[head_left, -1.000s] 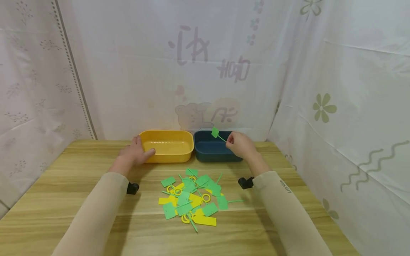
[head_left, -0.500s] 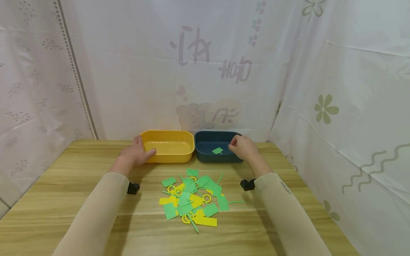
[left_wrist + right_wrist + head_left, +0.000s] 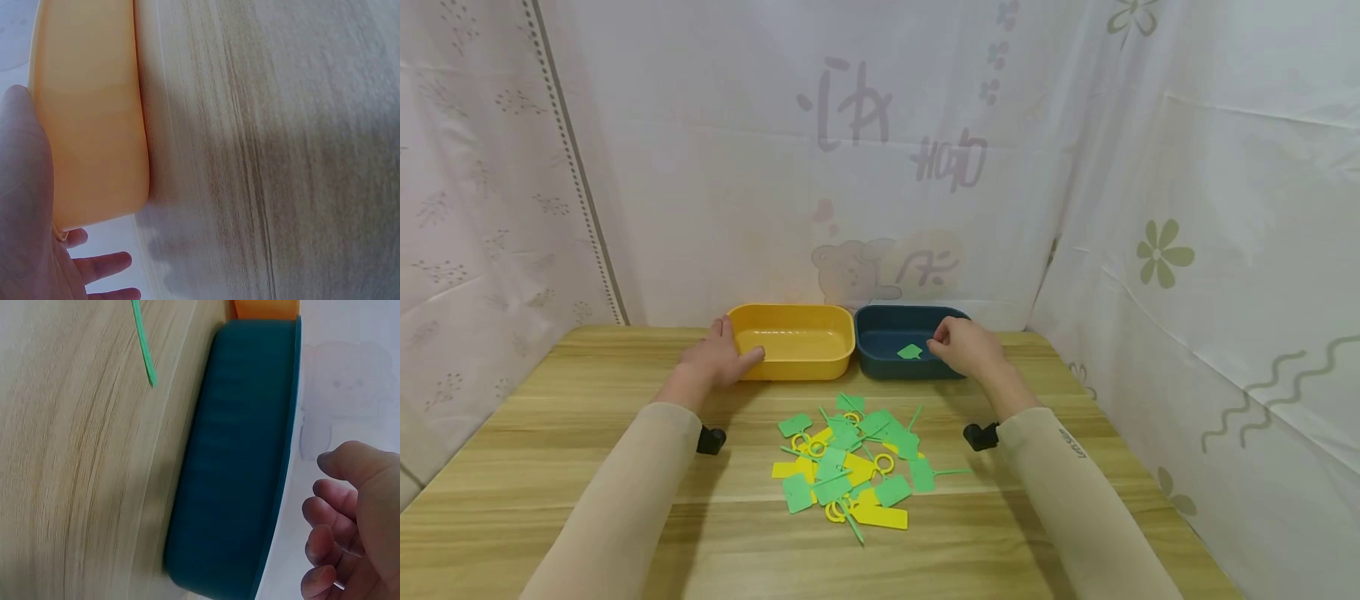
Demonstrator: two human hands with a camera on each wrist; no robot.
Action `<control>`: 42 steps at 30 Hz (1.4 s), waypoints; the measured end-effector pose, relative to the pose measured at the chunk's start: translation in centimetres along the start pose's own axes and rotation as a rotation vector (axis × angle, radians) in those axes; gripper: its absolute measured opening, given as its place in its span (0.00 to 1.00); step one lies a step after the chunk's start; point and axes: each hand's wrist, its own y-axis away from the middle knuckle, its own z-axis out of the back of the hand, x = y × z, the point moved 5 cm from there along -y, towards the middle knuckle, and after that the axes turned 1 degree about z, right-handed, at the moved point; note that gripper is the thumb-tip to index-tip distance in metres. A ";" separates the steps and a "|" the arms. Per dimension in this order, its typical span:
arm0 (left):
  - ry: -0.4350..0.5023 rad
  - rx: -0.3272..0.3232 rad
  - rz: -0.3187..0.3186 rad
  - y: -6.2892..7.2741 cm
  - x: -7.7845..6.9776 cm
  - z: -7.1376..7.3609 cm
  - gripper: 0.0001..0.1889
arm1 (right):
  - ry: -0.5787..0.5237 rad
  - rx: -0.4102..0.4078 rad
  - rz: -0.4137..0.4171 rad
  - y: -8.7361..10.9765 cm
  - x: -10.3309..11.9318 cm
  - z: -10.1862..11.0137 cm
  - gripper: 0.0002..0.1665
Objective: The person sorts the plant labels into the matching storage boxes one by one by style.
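Note:
My left hand [image 3: 713, 358] rests against the left end of a yellow plastic box [image 3: 831, 369], thumb over its front rim. In the left wrist view, the fingers [image 3: 103, 265] stretch out past the box's end. My right hand [image 3: 966, 343] hovers over the right end of a dark blue box [image 3: 887, 367], fingers loosely bent and holding nothing. Inside the blue box lies one green cable-tie tag [image 3: 910, 352]. On the table in front, a loose pile mixes green cable-tie tags [image 3: 892, 491] with yellow tags [image 3: 880, 517] that have ring loops.
The two boxes stand side by side near the back of the wood-grain table [image 3: 587, 467]. A patterned white curtain [image 3: 715, 183] hangs behind and on both sides. Black wrist-camera mounts [image 3: 980, 435] sit under the wrists.
The green cable-tie tag that my right hand pinched was let go and dropped into the blue box. My right hand has stayed above that box; the left hand has not moved.

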 end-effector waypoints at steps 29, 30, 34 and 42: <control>0.005 0.004 0.001 0.0 0.2 0.0 0.61 | 0.049 0.071 0.240 3.3 9.7 -2.5 0.13; 0.005 0.004 0.001 -0.1 0.2 -0.1 0.61 | 0.056 0.077 0.246 3.4 9.9 -2.6 0.13; 0.007 0.002 0.000 0.0 0.2 0.0 0.61 | 0.083 0.123 0.244 3.8 10.2 -3.5 0.14; 0.015 0.006 0.003 -0.1 0.2 0.0 0.60 | 0.125 0.272 0.276 5.0 10.5 -5.3 0.20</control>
